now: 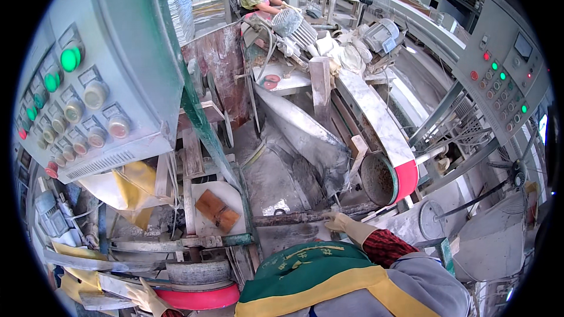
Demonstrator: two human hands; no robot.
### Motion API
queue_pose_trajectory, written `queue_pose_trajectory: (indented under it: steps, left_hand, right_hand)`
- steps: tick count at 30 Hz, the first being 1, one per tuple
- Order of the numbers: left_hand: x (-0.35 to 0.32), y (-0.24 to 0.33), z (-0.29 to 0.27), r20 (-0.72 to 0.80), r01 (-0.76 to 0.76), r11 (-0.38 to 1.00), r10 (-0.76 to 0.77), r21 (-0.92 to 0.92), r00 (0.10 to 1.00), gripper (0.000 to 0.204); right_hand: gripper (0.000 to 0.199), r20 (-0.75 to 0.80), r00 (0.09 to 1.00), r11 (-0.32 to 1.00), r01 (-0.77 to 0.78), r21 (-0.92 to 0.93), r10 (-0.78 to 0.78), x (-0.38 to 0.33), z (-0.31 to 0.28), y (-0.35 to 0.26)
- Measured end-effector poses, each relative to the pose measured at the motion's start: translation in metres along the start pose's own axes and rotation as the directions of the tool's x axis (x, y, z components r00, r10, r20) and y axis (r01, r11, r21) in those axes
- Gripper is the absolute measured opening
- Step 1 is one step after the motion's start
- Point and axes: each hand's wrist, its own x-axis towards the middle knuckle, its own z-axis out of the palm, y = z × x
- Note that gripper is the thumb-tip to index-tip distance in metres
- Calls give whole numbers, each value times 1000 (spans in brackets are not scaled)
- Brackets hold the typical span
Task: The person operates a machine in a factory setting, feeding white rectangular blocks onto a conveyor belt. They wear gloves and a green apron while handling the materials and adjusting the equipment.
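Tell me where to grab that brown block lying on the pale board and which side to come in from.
Take the brown block across its two long edges, coming down from above. It lies flat and slightly skewed on the pale board, so its top and sides are open, while the green post crowds its right. The right hand rests on the rusty bar; the left hand touches the red-rimmed wheel.
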Motion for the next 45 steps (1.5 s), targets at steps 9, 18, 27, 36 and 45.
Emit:
queue_pose_trajectory:
  steps: [9,18,27,36,45]
  left_hand:
    - [11,-18,49,-190,-152,981,173,120,966,61]
    - [22,-22,76,-292,-298,954,295,35,910,58]
    - [5,-18,64,-259,-327,945,316,4,913,58]
    - [-14,-17,47,-98,-285,958,286,32,953,64]
    - [-6,-23,62,-80,-278,958,272,-66,959,58]
  right_hand:
    - [47,107,993,970,-76,232,52,-9,34,7]
    - [56,130,991,990,24,140,-42,-9,43,11]
    - [53,177,983,988,-70,140,45,-23,18,-8]
    - [52,166,986,997,1,77,-14,-18,16,7]
    - [55,185,979,996,84,16,-86,-5,14,7]
